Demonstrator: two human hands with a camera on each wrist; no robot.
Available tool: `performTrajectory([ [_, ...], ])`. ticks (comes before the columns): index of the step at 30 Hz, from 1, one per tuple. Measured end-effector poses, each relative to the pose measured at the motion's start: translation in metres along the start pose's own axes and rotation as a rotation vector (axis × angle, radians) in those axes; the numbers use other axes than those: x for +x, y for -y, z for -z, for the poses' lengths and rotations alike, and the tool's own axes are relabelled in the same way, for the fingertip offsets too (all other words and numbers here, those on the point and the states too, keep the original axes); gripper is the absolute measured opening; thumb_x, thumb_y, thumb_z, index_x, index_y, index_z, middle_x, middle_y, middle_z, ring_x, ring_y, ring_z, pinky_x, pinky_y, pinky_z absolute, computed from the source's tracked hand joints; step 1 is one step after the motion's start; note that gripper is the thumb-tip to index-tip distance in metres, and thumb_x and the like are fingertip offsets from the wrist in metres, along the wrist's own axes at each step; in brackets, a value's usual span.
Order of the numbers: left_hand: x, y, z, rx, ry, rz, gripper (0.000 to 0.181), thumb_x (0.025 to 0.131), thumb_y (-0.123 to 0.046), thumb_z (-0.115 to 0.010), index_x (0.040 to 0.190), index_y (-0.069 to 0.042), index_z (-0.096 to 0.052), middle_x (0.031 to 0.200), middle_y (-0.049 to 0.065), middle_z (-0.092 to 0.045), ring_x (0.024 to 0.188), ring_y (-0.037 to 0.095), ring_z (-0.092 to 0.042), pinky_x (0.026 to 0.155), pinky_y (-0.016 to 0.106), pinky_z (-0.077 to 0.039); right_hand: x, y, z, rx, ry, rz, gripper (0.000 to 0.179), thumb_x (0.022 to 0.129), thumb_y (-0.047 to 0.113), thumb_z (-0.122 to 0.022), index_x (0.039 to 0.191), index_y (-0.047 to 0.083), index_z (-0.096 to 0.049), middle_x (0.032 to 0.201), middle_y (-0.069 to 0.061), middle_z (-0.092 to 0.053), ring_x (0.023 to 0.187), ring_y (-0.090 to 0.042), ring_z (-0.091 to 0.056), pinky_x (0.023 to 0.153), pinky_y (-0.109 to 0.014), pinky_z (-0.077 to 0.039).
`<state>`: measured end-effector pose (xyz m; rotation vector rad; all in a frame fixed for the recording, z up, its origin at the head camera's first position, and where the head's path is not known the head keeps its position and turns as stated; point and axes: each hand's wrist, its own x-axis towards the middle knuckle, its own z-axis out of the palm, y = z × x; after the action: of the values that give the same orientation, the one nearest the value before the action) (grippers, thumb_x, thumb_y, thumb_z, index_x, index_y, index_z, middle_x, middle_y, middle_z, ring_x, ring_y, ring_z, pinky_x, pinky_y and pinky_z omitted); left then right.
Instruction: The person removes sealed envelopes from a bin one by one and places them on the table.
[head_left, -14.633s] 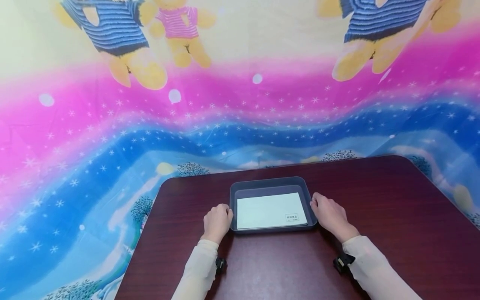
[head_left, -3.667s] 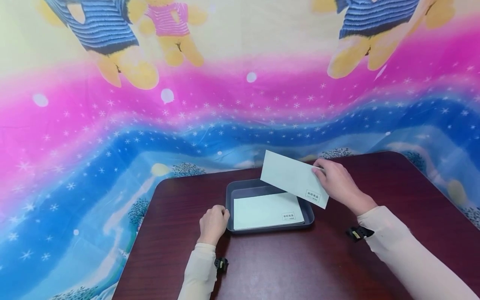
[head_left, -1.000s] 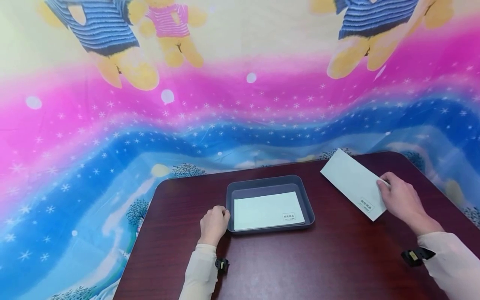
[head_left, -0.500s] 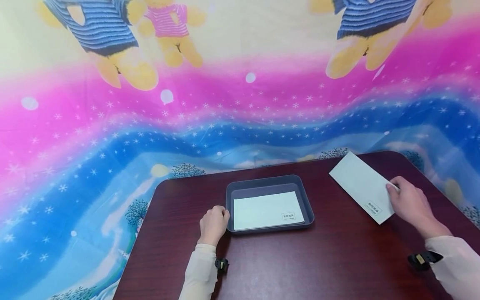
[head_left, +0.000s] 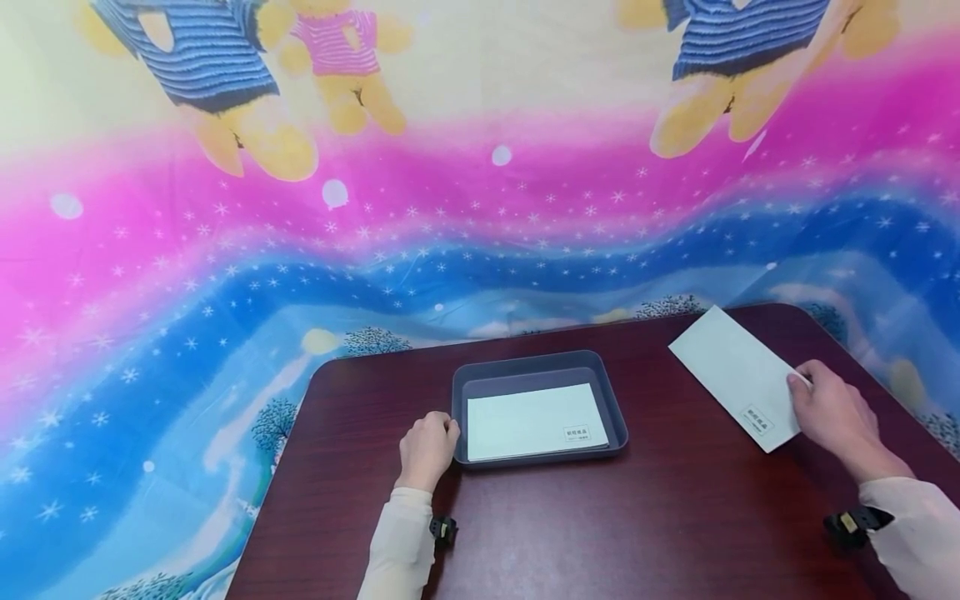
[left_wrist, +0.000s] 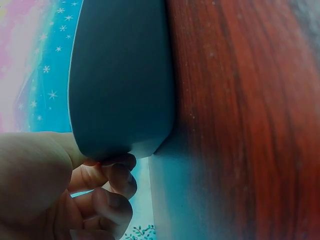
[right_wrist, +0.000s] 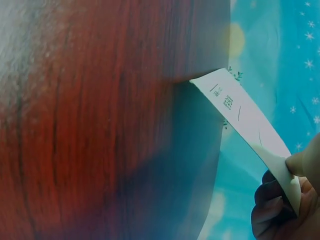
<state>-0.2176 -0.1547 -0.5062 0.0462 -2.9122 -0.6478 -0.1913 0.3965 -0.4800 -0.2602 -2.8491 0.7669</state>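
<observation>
A dark grey tray (head_left: 531, 362) stands on the table, and a pale envelope (head_left: 528, 421) lies in it, its lower right corner printed; whether more lie beneath is unclear. My left hand (head_left: 427, 450) grips the tray's left edge. In the left wrist view, its thumb and curled fingers (left_wrist: 117, 182) meet at the tray wall (left_wrist: 125, 75). To the right, my right hand (head_left: 836, 408) pinches another pale envelope (head_left: 731, 375) by its right edge. In the right wrist view this envelope (right_wrist: 245, 117) slants down toward the table, slightly bent; whether it touches cannot be told.
The dark red wooden table (head_left: 585, 533) has rounded far corners. A printed cloth (head_left: 480, 208) with bears and snowflakes hangs behind and left of it. A black strap with a small device (head_left: 857, 525) sits on the right wrist, another (head_left: 443, 531) on the left.
My right hand let go of the tray's right side, lifted an envelope from it and carried it right; over the last second it shifted slightly farther right and nearer. My left hand stayed.
</observation>
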Motion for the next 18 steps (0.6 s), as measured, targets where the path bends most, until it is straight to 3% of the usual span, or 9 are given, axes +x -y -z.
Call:
performTrajectory([
  [8, 0.000, -0.001, 0.001, -0.016, 0.000, -0.005, 0.049, 0.099, -0.020, -0.060, 0.056, -0.021, -0.037, 0.049, -0.006, -0.028, 0.043, 0.013, -0.027, 0.045, 0.029, -0.022, 0.000, -0.006, 0.003, -0.022, 0.001, -0.043, 0.043, 0.107, 0.027, -0.035, 0.127, -0.009, -0.046, 0.110, -0.035, -0.059, 0.077, -0.040, -0.061, 0.058, -0.041, -0.035],
  [18, 0.001, 0.000, 0.000, -0.007, 0.013, 0.003, 0.049, 0.099, -0.021, -0.060, 0.056, -0.021, -0.037, 0.049, -0.006, -0.029, 0.043, 0.013, -0.027, 0.045, 0.028, -0.022, -0.002, -0.014, 0.003, -0.036, 0.030, -0.065, 0.047, 0.104, 0.026, -0.035, 0.129, -0.013, -0.044, 0.114, -0.037, -0.057, 0.077, -0.038, -0.061, 0.056, -0.039, -0.035],
])
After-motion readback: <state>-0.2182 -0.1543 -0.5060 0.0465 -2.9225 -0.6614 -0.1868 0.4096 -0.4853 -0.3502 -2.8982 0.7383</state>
